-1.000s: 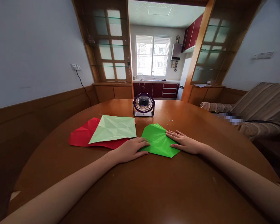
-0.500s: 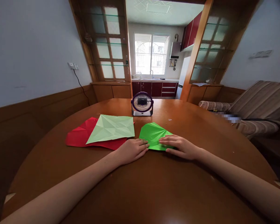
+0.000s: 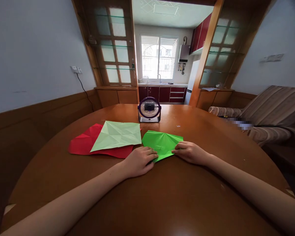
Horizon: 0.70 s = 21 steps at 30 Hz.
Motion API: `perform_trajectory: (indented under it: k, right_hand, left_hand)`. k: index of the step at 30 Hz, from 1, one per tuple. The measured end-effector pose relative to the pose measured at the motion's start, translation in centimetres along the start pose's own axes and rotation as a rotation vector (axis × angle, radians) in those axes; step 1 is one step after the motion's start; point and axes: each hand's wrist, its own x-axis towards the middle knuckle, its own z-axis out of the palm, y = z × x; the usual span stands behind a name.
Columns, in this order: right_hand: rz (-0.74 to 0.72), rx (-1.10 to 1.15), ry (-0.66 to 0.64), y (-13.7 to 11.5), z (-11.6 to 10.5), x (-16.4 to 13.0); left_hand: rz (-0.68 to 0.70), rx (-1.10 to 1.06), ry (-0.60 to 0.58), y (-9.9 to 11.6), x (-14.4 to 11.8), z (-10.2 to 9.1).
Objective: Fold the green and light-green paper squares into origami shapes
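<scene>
**A:** What fills my screen first?

**B:** From my end, the round wooden table (image 3: 162,196) takes up the whole lower half of the frame. Behind it, in the upper middle, a doorway opens onto a kitchen with a window (image 3: 158,58), and a striped sofa (image 3: 272,113) sits at the right edge.

**A:** And on the table?

**B:** Left of centre I see a red paper (image 3: 82,146) lying flat with a pale green paper (image 3: 118,135) on top of it, covering its right part. Both are creased. Just right of them, at the middle of the frame, lies the bright green paper (image 3: 161,142), creased and flat on the wood, its left corner close to the pale sheet's edge.

**A:** The hands?

**B:** The left hand (image 3: 139,160) comes in from the lower left and rests with fingers curled loosely together on the near left edge of the bright green paper. The right hand (image 3: 190,152) comes from the lower right, its fingers bent and drawn together, fingertips pressing on the sheet's near right edge. I cannot tell whether either hand pinches the paper or only presses on it.

**A:** Anything smaller?

**B:** A small dark desk fan (image 3: 149,109) stands upright just behind the papers, facing me.
</scene>
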Motion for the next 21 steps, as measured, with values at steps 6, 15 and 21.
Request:
perform_trajectory:
  k: [6,15,21]
  right_hand:
    - [0.040,0.196,0.029,0.35,-0.36,-0.34]
    - [0.069,0.092,-0.005,0.40,-0.41,-0.32]
    - [0.098,0.109,-0.068,0.26,-0.08,-0.40]
  left_hand:
    - [-0.107,-0.022,-0.035,-1.13,-0.59,-0.05]
    - [-0.063,0.097,-0.060,-0.45,-0.26,-0.16]
    - [-0.096,0.027,-0.033,-0.54,-0.34,0.07]
